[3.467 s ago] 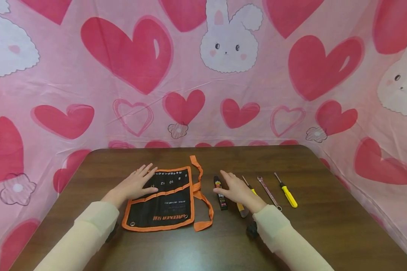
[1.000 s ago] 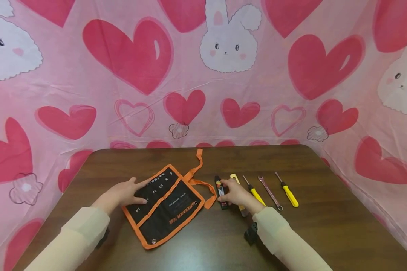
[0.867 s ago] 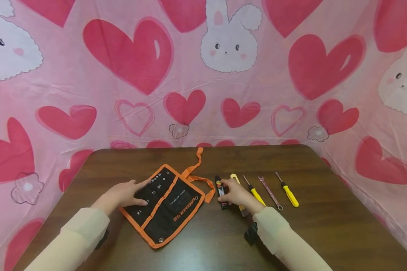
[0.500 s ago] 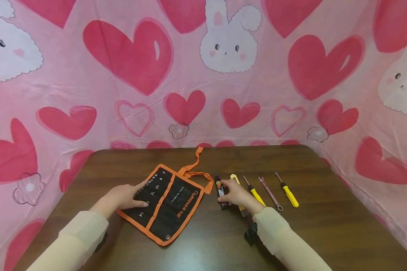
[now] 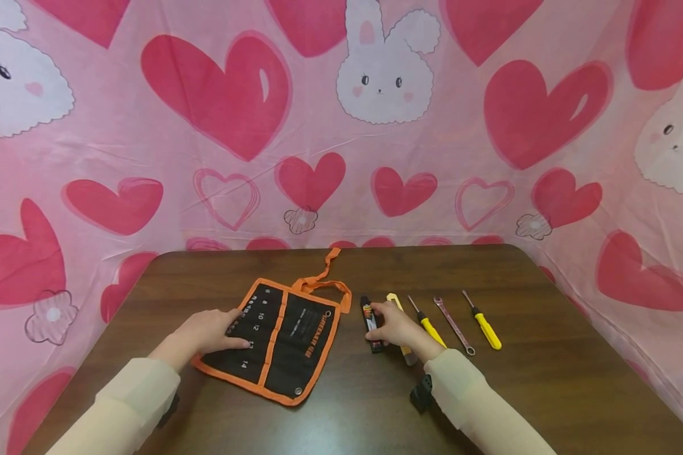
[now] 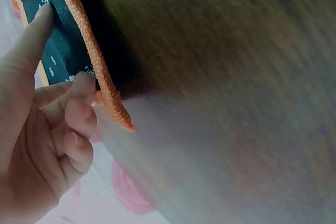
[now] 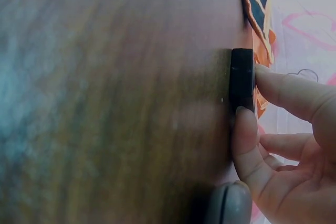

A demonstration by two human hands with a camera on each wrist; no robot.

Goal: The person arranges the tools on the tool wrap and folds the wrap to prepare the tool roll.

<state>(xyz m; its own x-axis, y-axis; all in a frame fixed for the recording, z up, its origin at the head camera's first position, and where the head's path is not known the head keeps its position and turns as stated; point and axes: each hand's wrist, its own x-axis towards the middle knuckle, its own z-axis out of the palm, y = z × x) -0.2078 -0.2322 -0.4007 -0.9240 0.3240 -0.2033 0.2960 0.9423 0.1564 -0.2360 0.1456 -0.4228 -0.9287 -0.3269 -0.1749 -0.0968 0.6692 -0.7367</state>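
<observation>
A black tool roll [image 5: 296, 341] with orange edging and white size numbers lies at a slant on the left of the table. My left hand [image 5: 205, 332] grips its left end, the thumb over the numbered cloth and the other fingers bent near its orange edge [image 6: 97, 59]. My right hand [image 5: 398, 325] pinches a slim black printed box [image 5: 369, 321] between thumb and forefinger; in the right wrist view the box [image 7: 242, 74] stands close over the wood. Beneath the right hand lies a yellow utility knife [image 5: 393, 298], partly hidden by it.
To the right of that hand lie a yellow-handled screwdriver [image 5: 429, 327], a combination wrench [image 5: 452, 323] and another yellow screwdriver [image 5: 486, 325]. Orange ties [image 5: 324, 278] trail from the roll's far corner. Behind the brown table [image 5: 523, 392] hangs a pink heart-print cloth [image 5: 319, 139].
The tool roll has turned on the table under my left hand, its far corner swinging left and its near corner right. My right hand came down onto the black box and has stayed there.
</observation>
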